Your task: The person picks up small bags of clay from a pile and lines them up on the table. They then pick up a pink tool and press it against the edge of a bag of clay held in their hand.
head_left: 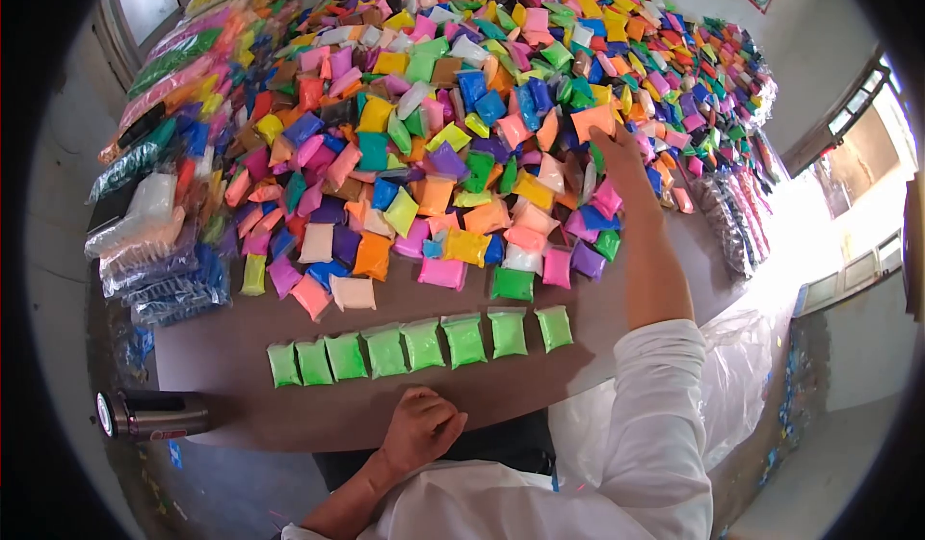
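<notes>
My right hand reaches far into a big heap of small coloured packets, its fingertips closed on a light orange packet. Below that wrist lies a pink packet. Curled into a loose fist, my left hand rests near the table's front edge, and nothing shows in it. Just beyond this fist, several light green packets lie side by side in a row. The packet at the right end sits slightly apart from the others.
Stacked clear bags of packets rise at the left. A dark metal flask lies on its side at the brown table's left corner. Clear plastic sheeting hangs at the right, and more bagged packets stand behind it.
</notes>
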Available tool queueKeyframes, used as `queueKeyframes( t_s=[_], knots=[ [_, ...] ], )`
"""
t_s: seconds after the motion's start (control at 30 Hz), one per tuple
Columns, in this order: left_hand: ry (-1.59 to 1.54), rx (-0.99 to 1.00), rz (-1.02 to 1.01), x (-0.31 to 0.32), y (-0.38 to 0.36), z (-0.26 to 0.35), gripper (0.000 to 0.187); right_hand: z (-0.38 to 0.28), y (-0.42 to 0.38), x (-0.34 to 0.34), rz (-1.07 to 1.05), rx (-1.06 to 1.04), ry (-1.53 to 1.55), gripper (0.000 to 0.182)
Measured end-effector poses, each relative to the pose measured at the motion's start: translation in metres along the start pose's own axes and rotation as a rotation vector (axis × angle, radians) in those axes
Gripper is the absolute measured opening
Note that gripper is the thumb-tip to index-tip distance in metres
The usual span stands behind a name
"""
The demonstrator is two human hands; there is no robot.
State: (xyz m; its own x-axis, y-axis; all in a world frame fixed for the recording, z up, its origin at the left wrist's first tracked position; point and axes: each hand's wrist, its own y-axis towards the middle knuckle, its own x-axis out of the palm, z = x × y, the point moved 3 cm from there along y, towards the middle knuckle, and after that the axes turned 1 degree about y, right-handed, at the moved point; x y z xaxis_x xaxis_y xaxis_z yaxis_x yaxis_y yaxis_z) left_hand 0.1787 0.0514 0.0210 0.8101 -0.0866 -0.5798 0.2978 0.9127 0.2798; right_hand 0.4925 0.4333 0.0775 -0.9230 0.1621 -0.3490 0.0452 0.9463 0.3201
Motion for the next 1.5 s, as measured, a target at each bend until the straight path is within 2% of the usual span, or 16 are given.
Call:
queueKeyframes(
  t_s=[0.13,0.23,0.33,0.43,0.53,0.63,0.77,0.87,0.93,1.0,1.07,1.23,1.33,1.37,1.47,1.5],
  knots=[
    [0.026,0.025,0.021,-0.001,0.001,0.003,0.013,0.013,-0.003,-0.01,-0.14,0.308,0.426,0.028],
    [0.031,0.027,0.008,0.0,0.0,0.001,0.012,0.003,-0.01,-0.001,-0.129,0.321,0.729,0.031],
    [0.031,0.035,0.022,0.001,-0.002,0.0,0.012,-0.005,-0.012,-0.001,-0.175,0.307,0.904,0.031],
    [0.032,0.044,0.039,0.001,-0.002,0.001,0.011,-0.012,-0.01,-0.018,-0.01,0.236,0.923,0.03],
    [0.024,0.044,0.027,0.002,-0.003,0.001,0.011,0.002,-0.01,-0.05,0.319,0.179,0.73,0.029],
    [0.024,0.04,0.021,0.001,-0.002,0.001,0.012,0.025,-0.009,-0.083,0.553,0.205,0.705,0.023],
    [0.042,0.043,0.001,0.002,-0.002,0.001,0.011,0.043,-0.021,-0.107,0.573,0.223,0.379,0.02],
    [0.071,0.049,0.024,0.005,-0.003,0.001,0.01,0.057,-0.019,-0.093,0.185,0.096,0.001,0.032],
    [0.094,0.034,0.028,0.006,-0.003,0.002,0.01,0.027,-0.042,-0.05,0.119,0.069,0.002,0.042],
    [0.11,0.028,0.034,0.007,-0.001,0.004,0.01,0.021,-0.048,-0.007,0.124,-0.071,-0.419,0.045],
    [0.121,0.023,0.039,0.009,0.0,0.005,0.011,-0.016,-0.063,0.032,0.26,-0.294,-0.806,0.047],
    [0.191,0.05,0.067,0.013,0.0,0.007,0.016,-0.054,-0.07,0.076,0.413,-0.466,-0.734,0.041],
    [0.217,0.047,0.072,0.014,0.002,0.01,0.018,-0.071,-0.073,0.085,0.201,-0.46,-0.632,0.036],
    [0.225,0.042,0.076,0.015,0.002,0.011,0.018,-0.059,-0.069,0.097,0.126,-0.494,-0.501,0.03],
    [0.264,0.009,0.045,0.015,0.001,0.009,0.019,-0.056,-0.078,0.106,0.109,-0.474,-0.468,0.028],
    [0.263,0.015,0.061,0.015,0.002,0.01,0.019,-0.055,-0.075,0.103,0.094,-0.403,-0.366,0.025]
  ],
)
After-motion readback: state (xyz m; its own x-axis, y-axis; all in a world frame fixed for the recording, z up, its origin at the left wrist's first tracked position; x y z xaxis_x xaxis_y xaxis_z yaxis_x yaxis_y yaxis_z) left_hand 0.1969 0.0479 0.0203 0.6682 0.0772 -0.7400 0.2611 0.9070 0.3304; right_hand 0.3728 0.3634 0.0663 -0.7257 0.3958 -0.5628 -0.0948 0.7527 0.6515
